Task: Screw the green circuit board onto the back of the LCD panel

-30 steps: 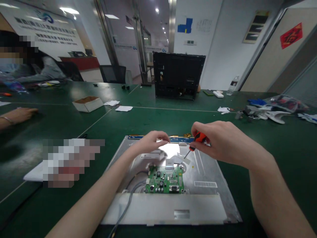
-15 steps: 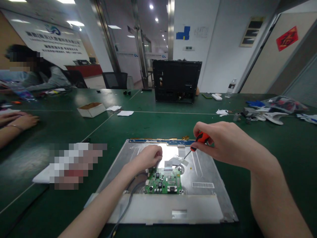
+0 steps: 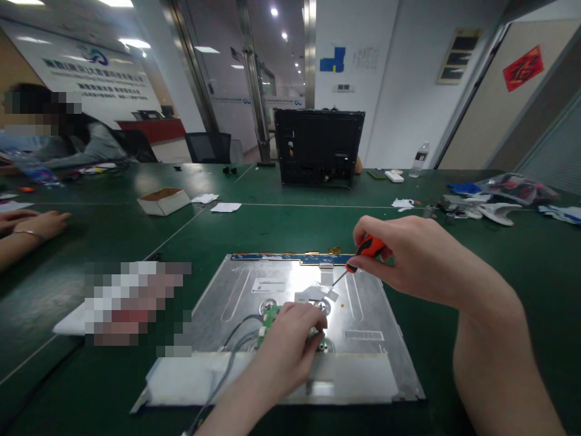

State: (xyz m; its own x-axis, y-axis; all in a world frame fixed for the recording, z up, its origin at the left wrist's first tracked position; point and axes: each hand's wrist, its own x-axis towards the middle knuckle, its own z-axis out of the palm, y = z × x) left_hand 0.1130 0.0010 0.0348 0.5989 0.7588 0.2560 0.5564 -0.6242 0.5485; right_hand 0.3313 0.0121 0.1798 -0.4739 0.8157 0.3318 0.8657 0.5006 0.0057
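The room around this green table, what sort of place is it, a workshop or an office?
Likely an electronics repair or assembly workshop in an office building. A bare metal display panel with a green circuit board lies on the green table, and an opened black monitor housing stands farther back.

L hand (image 3: 290,345) lies over the green circuit board (image 3: 269,317) on the metal panel back (image 3: 363,303), fingers curled on it, grey cables (image 3: 227,363) running out beside the wrist. R hand (image 3: 408,257) grips an orange-handled screwdriver (image 3: 363,254), tip angled down just above the panel nr the flat ribbon cable (image 3: 324,275). Panel sits on a green table (image 3: 499,254). Black monitor housing (image 3: 318,145) stands upright behind; another person's hand (image 3: 40,223) rests at far left.
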